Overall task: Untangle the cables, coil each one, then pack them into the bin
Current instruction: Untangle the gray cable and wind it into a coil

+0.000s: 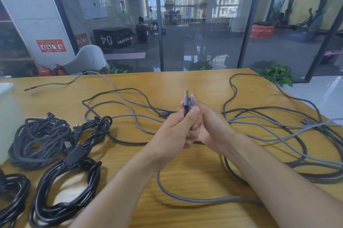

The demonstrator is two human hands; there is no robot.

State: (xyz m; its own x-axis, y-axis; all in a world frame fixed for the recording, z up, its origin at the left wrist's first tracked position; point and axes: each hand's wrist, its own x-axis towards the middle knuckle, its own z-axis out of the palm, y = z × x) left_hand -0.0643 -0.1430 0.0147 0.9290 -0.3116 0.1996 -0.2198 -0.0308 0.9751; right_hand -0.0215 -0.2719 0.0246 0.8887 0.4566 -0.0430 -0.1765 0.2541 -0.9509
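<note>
Wooden table (185, 181) before a glass wall carries loose grey cables (278, 131) sprawled across its middle and right. At its left edge stands a pale bin (7, 116), with coiled black cables (61, 181) beside it. Left hand (176, 127) and right hand (206, 123) meet mid-table, fingers curled round a cable end (186, 98) pointing up.

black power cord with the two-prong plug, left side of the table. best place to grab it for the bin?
Probably the twisted waist of the black power cord, where its wraps cross and pinch the loops together below the two-prong plug. Come from above, fingers closing across the bundle. One grip there should hold all the loops; grabbing the plug or a single outer loop would likely let the coil unravel.
</note>
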